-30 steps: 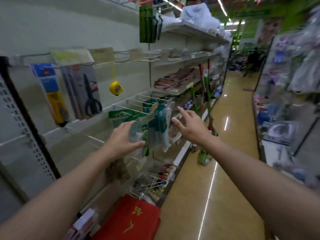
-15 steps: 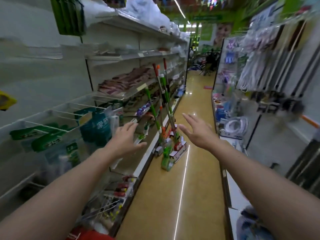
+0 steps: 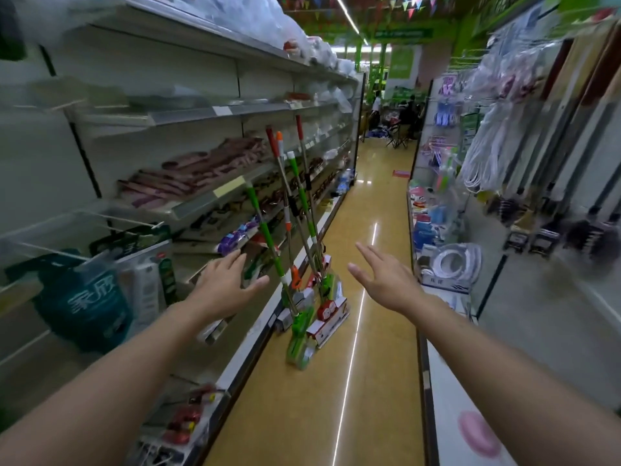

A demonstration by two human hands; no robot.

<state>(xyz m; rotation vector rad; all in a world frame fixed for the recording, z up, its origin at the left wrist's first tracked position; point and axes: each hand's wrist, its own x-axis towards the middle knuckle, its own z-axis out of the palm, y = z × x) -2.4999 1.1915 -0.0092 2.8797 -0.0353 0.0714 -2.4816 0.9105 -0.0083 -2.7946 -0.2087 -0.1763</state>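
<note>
I stand in a shop aisle with both arms stretched forward. My left hand (image 3: 225, 284) hovers in front of the left shelving, fingers straight and spread, holding nothing. My right hand (image 3: 383, 280) is out over the aisle floor, fingers straight, also empty. Between the hands, a bundle of mops (image 3: 302, 237) with green, orange and red handles leans against the left shelf, heads on the floor. Teal and green packets (image 3: 84, 297) hang on hooks to the left of my left arm.
Long shelving (image 3: 208, 112) with packaged goods runs along the left. A rack of hanging white hoses and brushes (image 3: 487, 156) lines the right side. The shiny yellow floor (image 3: 363, 196) runs ahead to people and folding chairs (image 3: 396, 132) at the far end.
The view has swung right, from the hooks with hanging packets to looking down the aisle. Both hands have come away from the packets and stay open.
</note>
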